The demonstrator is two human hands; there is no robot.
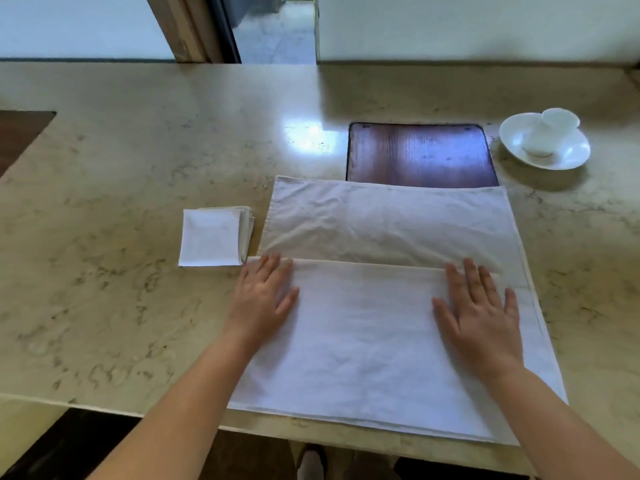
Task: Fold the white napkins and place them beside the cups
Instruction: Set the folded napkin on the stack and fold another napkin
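Observation:
A large white napkin lies on the marble table in front of me, its near part folded up over itself to about half way. My left hand presses flat on the fold's left end, fingers spread. My right hand presses flat on the right end, fingers spread too. A small folded white napkin lies as a neat square to the left of the large one. A white cup stands tilted in a white saucer at the far right.
The marble table ends near me at its front edge. A dark wooden inset panel sits behind the napkin, partly covered by it. Another dark inset is at the far left. A doorway opens beyond the table.

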